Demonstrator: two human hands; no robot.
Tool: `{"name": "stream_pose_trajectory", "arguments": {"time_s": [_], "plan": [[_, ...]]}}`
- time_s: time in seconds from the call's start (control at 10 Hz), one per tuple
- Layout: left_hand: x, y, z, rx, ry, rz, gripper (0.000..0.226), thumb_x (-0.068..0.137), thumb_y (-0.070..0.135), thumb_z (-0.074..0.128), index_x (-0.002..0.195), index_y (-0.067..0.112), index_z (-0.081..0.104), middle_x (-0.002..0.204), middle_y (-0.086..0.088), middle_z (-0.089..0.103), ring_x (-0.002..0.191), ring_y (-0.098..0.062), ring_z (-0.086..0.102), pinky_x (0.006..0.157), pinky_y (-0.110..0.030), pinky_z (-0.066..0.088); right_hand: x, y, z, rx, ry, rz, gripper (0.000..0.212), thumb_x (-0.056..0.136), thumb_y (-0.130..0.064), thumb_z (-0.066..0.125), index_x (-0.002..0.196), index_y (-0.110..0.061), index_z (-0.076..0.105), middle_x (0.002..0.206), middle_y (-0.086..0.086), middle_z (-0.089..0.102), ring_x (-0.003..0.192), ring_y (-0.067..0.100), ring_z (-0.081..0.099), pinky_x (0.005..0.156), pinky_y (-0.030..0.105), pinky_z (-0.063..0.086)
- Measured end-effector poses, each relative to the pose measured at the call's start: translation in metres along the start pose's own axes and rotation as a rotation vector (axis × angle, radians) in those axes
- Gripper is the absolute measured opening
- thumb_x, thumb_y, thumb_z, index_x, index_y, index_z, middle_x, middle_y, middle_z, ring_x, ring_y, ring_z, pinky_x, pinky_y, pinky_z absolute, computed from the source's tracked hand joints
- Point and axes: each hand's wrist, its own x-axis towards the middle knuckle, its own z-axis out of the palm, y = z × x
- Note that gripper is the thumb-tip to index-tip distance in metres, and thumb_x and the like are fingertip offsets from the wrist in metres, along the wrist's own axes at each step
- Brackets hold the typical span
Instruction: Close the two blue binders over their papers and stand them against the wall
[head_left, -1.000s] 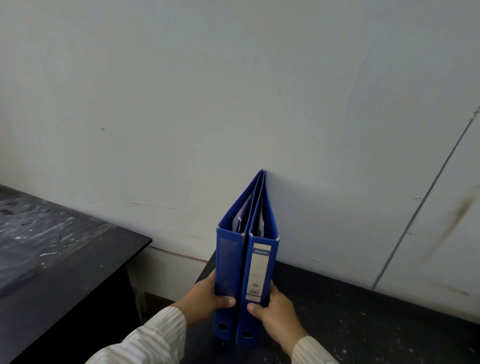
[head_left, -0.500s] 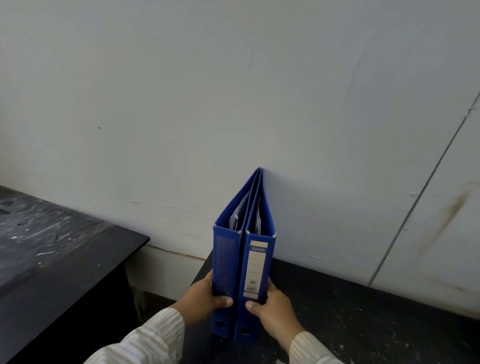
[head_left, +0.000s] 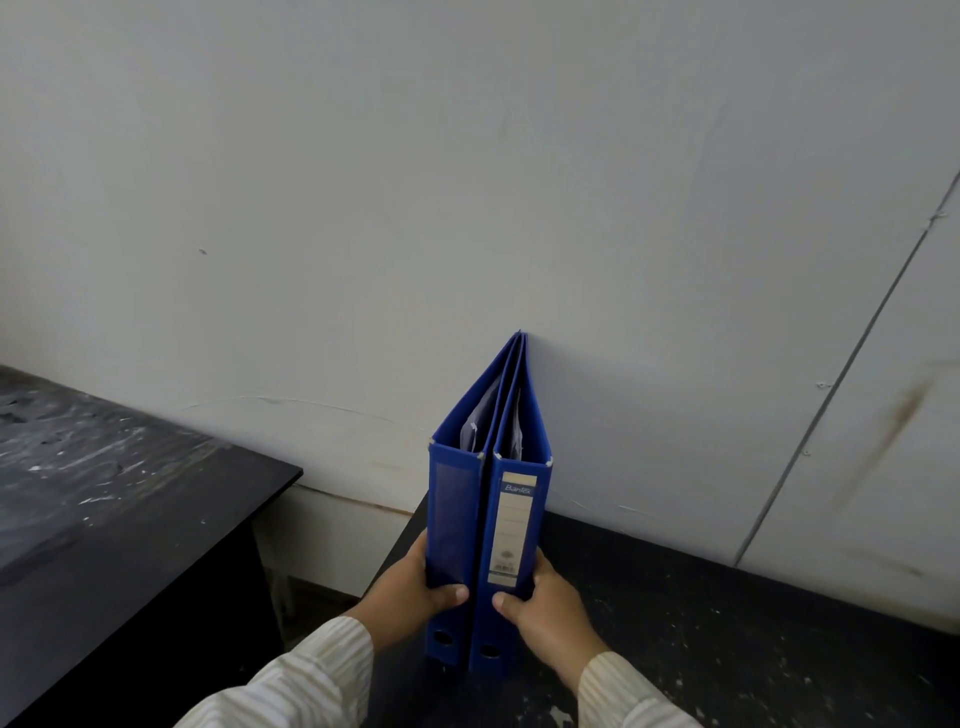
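Two blue binders stand upright side by side on a black table (head_left: 727, 649), spines toward me, far edges touching the white wall (head_left: 467, 208). The left binder (head_left: 452, 519) has a plain spine; the right binder (head_left: 517, 519) carries a pale label. Both are closed, with white papers showing at their tops. My left hand (head_left: 410, 592) grips the left binder's outer side, thumb on its spine. My right hand (head_left: 545, 608) grips the right binder's outer side, thumb on its spine.
A second black table (head_left: 104, 519) stands to the left, separated by a gap down to the floor. The binders stand near the left edge of their table. A thin cable (head_left: 841, 374) runs diagonally down the wall at right.
Both hands stay on the binders, which have hardly moved; they appear pressed slightly closer to the wall and straighter.
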Motion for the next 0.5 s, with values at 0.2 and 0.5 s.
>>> {"name": "stream_pose_trajectory", "arguments": {"time_s": [0.2,0.5], "plan": [[-0.011,0.008,0.007,-0.218,0.152,0.16,0.095,0.072,0.023,0.08,0.135,0.056,0.017,0.131,0.019,0.048,0.128,-0.005,0.046,0.107,-0.04,0.044,-0.008,0.002,-0.002,-0.037,0.024,-0.029,0.073,0.088,-0.015,0.063,0.147,-0.028,0.022,0.144,-0.001,0.044,0.133,0.02,0.042,0.107,0.035,0.038],[-0.043,0.045,0.028,0.06,0.633,0.264,0.099,0.087,0.031,0.066,0.149,0.032,-0.011,0.16,0.004,0.003,0.146,-0.015,0.005,0.119,-0.041,0.02,-0.03,-0.003,-0.012,-0.061,0.079,-0.099,0.071,0.09,-0.014,0.06,0.148,-0.025,0.021,0.148,0.006,0.036,0.132,0.021,0.041,0.104,0.028,0.038]]}}
